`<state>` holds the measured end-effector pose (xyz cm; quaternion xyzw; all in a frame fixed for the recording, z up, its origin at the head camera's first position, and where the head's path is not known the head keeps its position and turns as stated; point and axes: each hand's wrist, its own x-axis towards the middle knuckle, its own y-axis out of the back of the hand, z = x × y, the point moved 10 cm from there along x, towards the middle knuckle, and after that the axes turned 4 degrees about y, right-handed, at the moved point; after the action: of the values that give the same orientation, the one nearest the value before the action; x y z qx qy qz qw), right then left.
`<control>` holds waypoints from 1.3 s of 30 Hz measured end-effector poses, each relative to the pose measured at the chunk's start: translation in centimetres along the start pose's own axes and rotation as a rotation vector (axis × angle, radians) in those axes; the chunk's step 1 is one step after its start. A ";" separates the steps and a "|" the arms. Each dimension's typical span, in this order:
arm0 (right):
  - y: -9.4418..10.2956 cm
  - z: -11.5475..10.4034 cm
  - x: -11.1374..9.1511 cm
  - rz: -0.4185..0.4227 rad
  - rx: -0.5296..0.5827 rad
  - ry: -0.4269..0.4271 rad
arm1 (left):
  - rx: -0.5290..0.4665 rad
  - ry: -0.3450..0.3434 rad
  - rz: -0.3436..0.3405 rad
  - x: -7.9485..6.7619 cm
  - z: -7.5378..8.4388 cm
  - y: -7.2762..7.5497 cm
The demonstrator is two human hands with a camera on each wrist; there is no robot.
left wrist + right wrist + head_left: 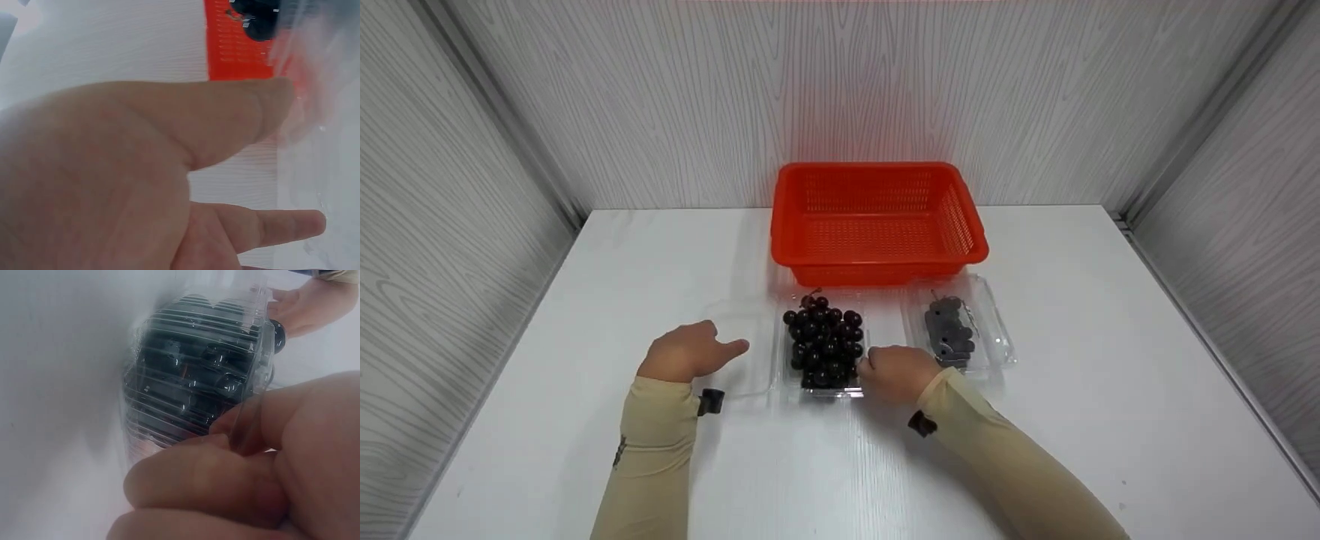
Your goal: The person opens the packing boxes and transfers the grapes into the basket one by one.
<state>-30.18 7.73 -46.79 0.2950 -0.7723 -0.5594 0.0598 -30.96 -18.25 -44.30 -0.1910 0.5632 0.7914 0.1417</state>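
Observation:
A clear plastic box [844, 393] full of dark, glossy grapes [821, 341] stands at the middle, its clear lid [742, 386] folded out flat to the left. My right hand [900, 373] is at the box's near right corner. Seen from the right wrist, thumb and finger pinch the box's ribbed side wall [185, 391] at its rim, with the grapes behind it. Over the lid's left edge is my left hand [690, 352], thumb and fingers extended and holding nothing. The left wrist view shows its straight thumb [225, 109] beside the clear plastic.
Directly behind the box, a red slotted basket [877, 274] stands against the back wall. To the right, a second clear plastic box [997, 341] holds a small dark, greyish bunch [949, 330]. Wood-grained panels enclose the white table [1072, 315] at the back and sides.

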 end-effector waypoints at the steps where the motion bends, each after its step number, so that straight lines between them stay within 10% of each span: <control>1: 0.0 0.0 0.0 -0.001 0.003 -0.003 | 0.001 0.002 -0.009 0.3 -0.1 -0.3; 24: 0.3 0.9 0.1 0.017 0.132 -0.091 | -0.008 0.024 0.049 0.5 -0.2 0.1; 39: 6.0 -0.1 -1.1 0.359 0.105 0.021 | -0.119 -0.284 0.172 -0.5 6.3 0.7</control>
<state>-31.58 9.40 -41.08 0.1608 -0.8400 -0.4955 0.1515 -31.73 -12.52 -41.69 -0.0365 0.5041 0.8515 0.1397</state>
